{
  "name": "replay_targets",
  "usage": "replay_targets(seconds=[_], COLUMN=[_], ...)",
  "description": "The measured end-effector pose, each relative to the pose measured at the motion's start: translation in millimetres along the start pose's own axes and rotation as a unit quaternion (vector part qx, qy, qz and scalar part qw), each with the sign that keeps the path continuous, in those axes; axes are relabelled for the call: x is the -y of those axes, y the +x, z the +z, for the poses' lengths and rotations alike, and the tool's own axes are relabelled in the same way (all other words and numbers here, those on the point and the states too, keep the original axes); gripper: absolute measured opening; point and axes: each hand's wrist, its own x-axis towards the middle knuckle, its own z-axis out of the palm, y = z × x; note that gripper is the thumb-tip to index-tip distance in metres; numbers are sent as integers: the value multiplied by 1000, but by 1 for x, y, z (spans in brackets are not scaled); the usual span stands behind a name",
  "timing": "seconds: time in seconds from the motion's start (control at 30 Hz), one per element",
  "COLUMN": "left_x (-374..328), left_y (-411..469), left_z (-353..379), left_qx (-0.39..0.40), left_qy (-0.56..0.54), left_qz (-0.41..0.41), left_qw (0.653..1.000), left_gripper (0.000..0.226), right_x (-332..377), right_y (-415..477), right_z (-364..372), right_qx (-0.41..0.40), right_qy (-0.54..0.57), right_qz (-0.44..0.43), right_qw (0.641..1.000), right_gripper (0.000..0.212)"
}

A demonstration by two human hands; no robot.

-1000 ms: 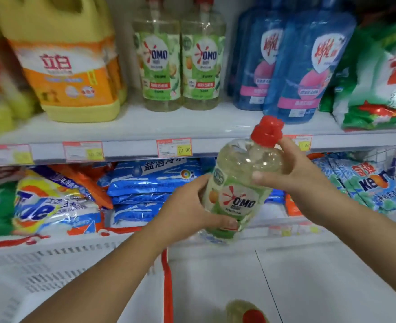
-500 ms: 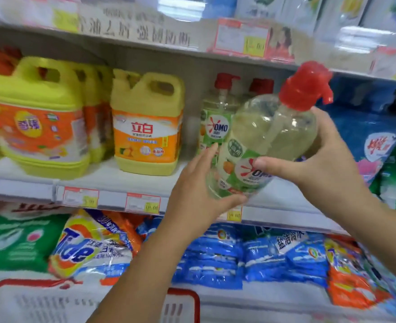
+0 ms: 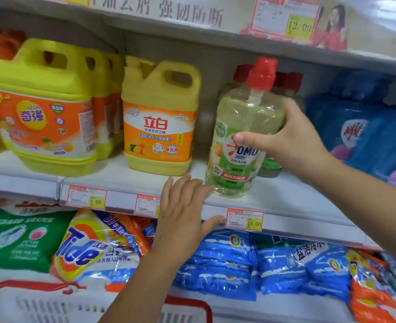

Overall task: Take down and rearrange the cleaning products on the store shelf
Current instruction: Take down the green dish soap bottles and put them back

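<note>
omo bottle (image 3: 239,145) on shelf (image 3: 285,197), right hand (image 3: 292,141) fingers (image 3: 246,137) wrapped round it (upright)

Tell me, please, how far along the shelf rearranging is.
Looks done: yellow jugs and other red-capped bottles stand on the shelf. In hand: the right hand grips the OMO bottle at the shelf's front edge; the left hand rests open beside it. Left, likely: letting go.

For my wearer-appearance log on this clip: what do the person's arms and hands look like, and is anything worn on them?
The left hand and right hand are bare, with no gloves, rings or bandages showing. The left forearm and right forearm are uncovered to the frame edge, so no sleeve is in view. Neither wrist shows a watch, bracelet or strap.
</note>
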Motion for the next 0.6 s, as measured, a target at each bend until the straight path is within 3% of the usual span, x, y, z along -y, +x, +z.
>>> replay_targets(seconds=[0.13, 0.23, 0.37, 0.53, 0.6], left_x=[2, 5, 6, 6, 4], left_y=[0, 0, 0, 2, 2], left_z=[2, 5, 6, 3, -2], left_qx=[-9, -18, -15, 14, 25], left_qy=[0, 6, 17, 33, 37], left_qz=[6, 13, 14, 8, 8], left_qw=[1000, 1000, 1000, 999, 999], left_gripper=[62, 59, 58, 62, 68], right_x=[-17, -29, -38, -38, -40], right_y=[26, 39, 35, 31, 20], right_z=[1, 5, 14, 21, 24], right_qx=[23, 17, -21, -13, 4], right_qy=[-20, -41, 24, 62, 62], right_qz=[56, 84, 67, 73, 90], right_qw=[998, 995, 997, 995, 994], right_gripper=[87, 110, 80, 60, 64])
